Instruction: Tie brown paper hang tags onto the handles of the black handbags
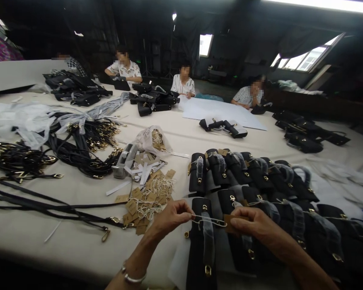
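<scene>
My right hand (251, 221) pinches a brown cardboard hang tag (229, 223). From the tag a white string (210, 219) runs taut to the left, where my left hand (175, 215) grips its other end between thumb and finger. Both hands are above a black handbag (199, 245) with gold fittings and a plastic-wrapped handle (208, 241). More black bags (242, 169) stand in two rows to the right and behind. Left of my left hand lies a heap of brown tags with white strings (151, 197).
Black straps with gold clasps (99, 137) cover the table's left side. A clear bag of tags (153, 140) and a grey tape dispenser (124, 160) stand mid-table. Piles of black bags (154, 98) lie farther back. Several people (183, 83) sit along the far edge.
</scene>
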Demonstrator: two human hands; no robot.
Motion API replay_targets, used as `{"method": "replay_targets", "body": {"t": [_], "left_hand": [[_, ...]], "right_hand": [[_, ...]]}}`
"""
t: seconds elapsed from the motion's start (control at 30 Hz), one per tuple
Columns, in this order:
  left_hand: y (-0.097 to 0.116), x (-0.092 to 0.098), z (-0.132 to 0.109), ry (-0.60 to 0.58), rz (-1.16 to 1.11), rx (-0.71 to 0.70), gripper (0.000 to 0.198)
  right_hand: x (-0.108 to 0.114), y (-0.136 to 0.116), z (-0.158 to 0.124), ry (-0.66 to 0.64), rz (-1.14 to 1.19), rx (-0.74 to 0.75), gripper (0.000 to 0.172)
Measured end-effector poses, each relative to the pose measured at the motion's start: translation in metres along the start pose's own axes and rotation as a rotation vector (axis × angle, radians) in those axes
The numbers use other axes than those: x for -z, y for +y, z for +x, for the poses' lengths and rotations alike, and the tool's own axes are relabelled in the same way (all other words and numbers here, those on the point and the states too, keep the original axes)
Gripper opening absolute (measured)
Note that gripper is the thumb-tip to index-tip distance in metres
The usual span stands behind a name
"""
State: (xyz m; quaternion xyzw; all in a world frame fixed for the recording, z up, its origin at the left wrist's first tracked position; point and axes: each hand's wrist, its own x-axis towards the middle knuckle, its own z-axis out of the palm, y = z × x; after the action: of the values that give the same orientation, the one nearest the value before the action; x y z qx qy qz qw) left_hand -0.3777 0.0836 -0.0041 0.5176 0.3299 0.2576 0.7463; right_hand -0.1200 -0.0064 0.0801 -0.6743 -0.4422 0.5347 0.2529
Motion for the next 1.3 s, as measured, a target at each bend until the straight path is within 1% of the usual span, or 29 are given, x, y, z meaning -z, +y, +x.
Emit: {"method": "replay_targets", "body": {"t": [0.07,0.13,0.17,0.23,0.27,0.3,0.33,0.37,0.43,0.47,0.53,0.6,0.63,0.7,0.73,0.8,0.87,0.9,0.93,1.03,1.1,1.17,1.23,1.3], "left_hand": [[0.002,-0.006,0.0,-0.015,-0.028,-0.005,0.006],[0.005,-0.015,0.0,-0.054,-0.109,-0.018,0.008],[0.008,-0.021,0.0,-0.078,-0.144,-0.022,0.01],[0.016,-0.033,0.0,-0.107,-0.125,-0.036,0.011],[0.02,-0.04,0.001,-0.107,-0.062,-0.052,0.01],[0.025,-0.046,0.002,-0.102,0.017,-0.084,0.008],[0.029,-0.051,0.003,-0.093,0.094,-0.125,0.006],[0.033,-0.056,0.004,-0.079,0.155,-0.165,0.007],[0.038,-0.06,0.006,-0.058,0.223,-0.214,0.007],[0.039,-0.061,0.007,-0.049,0.249,-0.222,0.006],[0.038,-0.059,0.01,-0.011,0.336,-0.226,0.007],[0.033,-0.054,0.011,0.049,0.41,-0.233,0.014],[0.029,-0.05,0.012,0.084,0.408,-0.232,0.017],[0.019,-0.042,0.013,0.132,0.328,-0.199,0.019],[0.013,-0.038,0.014,0.142,0.285,-0.17,0.018],[-0.002,-0.029,0.015,0.138,0.281,-0.094,0.017],[-0.019,-0.023,0.014,0.108,0.342,-0.021,0.014],[-0.027,-0.022,0.014,0.084,0.363,0.005,0.011],[-0.034,-0.023,0.013,0.058,0.364,0.024,0.009],[-0.047,-0.029,0.012,-0.009,0.29,0.047,0.018],[-0.051,-0.033,0.012,-0.036,0.227,0.06,0.021],[-0.051,-0.036,0.014,-0.03,0.221,0.059,0.017],[-0.051,-0.037,0.015,0.004,0.267,0.042,0.012],[-0.05,-0.037,0.016,0.048,0.324,0.017,0.01]], "right_hand": [[0.006,0.006,-0.008,0.038,-0.192,-0.021,0.021],[0.006,0.009,-0.014,0.111,-0.346,-0.002,0.008],[0.003,0.009,-0.015,0.163,-0.376,0.026,0.01],[-0.008,0.005,-0.013,0.252,-0.322,0.092,0.038],[-0.016,0.002,-0.011,0.265,-0.246,0.124,0.052],[-0.026,-0.002,-0.007,0.233,-0.139,0.15,0.061],[-0.037,-0.005,-0.003,0.159,-0.009,0.174,0.065],[-0.047,-0.008,0.002,0.063,0.129,0.199,0.065],[-0.064,-0.011,0.01,-0.112,0.355,0.234,0.06],[-0.069,-0.011,0.013,-0.164,0.415,0.231,0.054],[-0.073,-0.007,0.015,-0.219,0.406,0.172,0.039],[-0.067,-0.002,0.015,-0.225,0.32,0.088,0.023],[-0.063,0.001,0.013,-0.205,0.283,0.053,0.022],[-0.051,0.008,0.011,-0.127,0.246,-0.028,0.032],[-0.046,0.013,0.01,-0.063,0.213,-0.059,0.036],[-0.04,0.023,0.011,0.063,0.048,-0.086,0.035],[-0.041,0.035,0.014,0.148,-0.164,-0.072,0.032],[-0.044,0.04,0.017,0.151,-0.225,-0.076,0.032],[-0.049,0.045,0.02,0.123,-0.238,-0.099,0.032],[-0.067,0.052,0.03,-0.015,-0.143,-0.185,0.035],[-0.075,0.051,0.036,-0.064,-0.099,-0.175,0.039],[-0.078,0.048,0.041,-0.083,-0.046,-0.141,0.042],[-0.078,0.044,0.044,-0.078,0.002,-0.121,0.043],[-0.076,0.043,0.046,-0.071,0.024,-0.128,0.043]]}}
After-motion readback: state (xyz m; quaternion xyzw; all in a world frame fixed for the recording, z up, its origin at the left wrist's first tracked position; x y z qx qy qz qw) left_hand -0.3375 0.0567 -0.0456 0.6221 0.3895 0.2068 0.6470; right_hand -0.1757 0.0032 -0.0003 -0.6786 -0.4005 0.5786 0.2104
